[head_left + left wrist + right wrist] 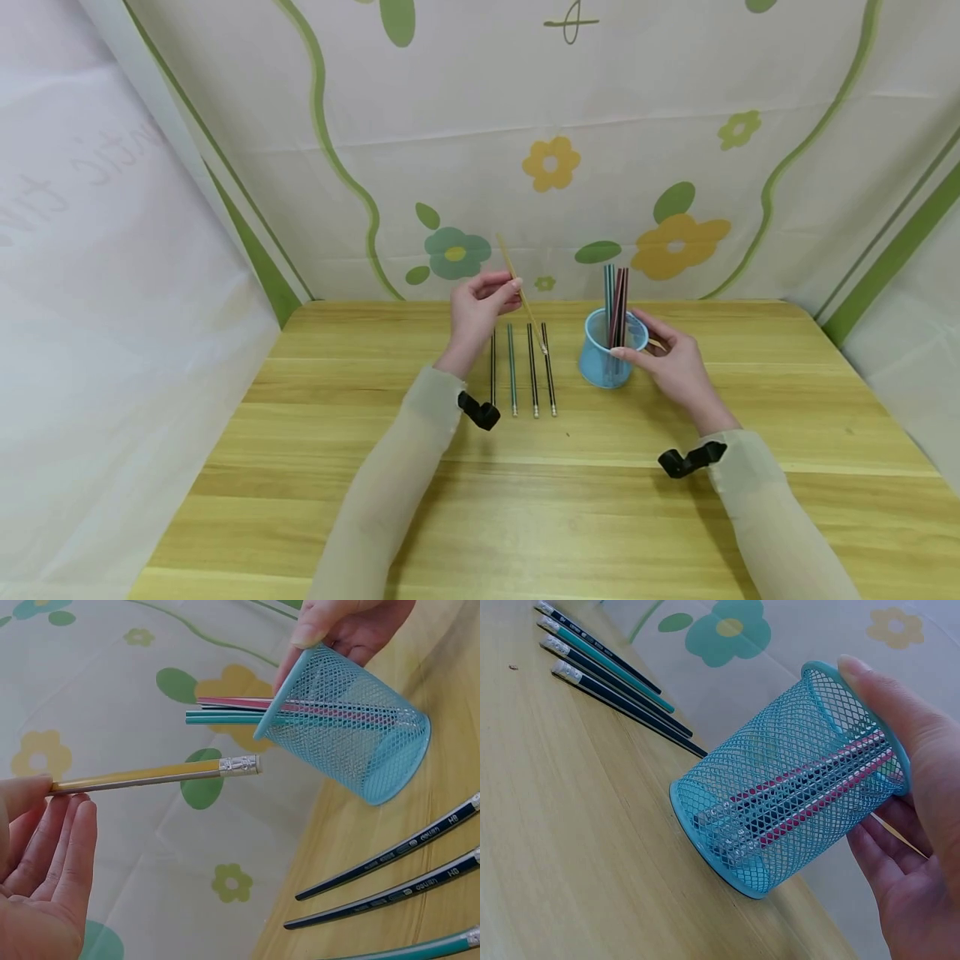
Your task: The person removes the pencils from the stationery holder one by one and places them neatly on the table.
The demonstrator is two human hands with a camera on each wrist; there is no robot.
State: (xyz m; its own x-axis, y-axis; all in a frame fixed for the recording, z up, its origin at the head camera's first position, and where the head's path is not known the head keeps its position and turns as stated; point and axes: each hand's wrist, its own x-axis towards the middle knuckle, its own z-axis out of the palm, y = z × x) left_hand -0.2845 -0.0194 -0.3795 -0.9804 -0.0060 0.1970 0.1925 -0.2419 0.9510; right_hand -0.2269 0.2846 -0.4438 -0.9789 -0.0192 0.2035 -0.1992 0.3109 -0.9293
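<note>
A yellow pencil (527,308) is pinched in my left hand (480,312), its eraser end pointing down toward the cup; the left wrist view shows this pencil (150,777) clear of the cup's rim. My right hand (678,367) grips the rim of the blue mesh cup (600,367), thumb at the near side. Inside the cup stand several pencils (618,300), teal, red and dark, erasers at the bottom in the right wrist view. On the table, left of the cup, lie a teal pencil (512,367) and three dark pencils (533,375), roughly parallel, erasers toward me.
The wooden table (525,517) ends at a hanging white cloth (465,125) with printed flowers behind it. More cloth hangs at the left and right sides. A tiny dark speck (567,434) lies on the tabletop in front of the pencils.
</note>
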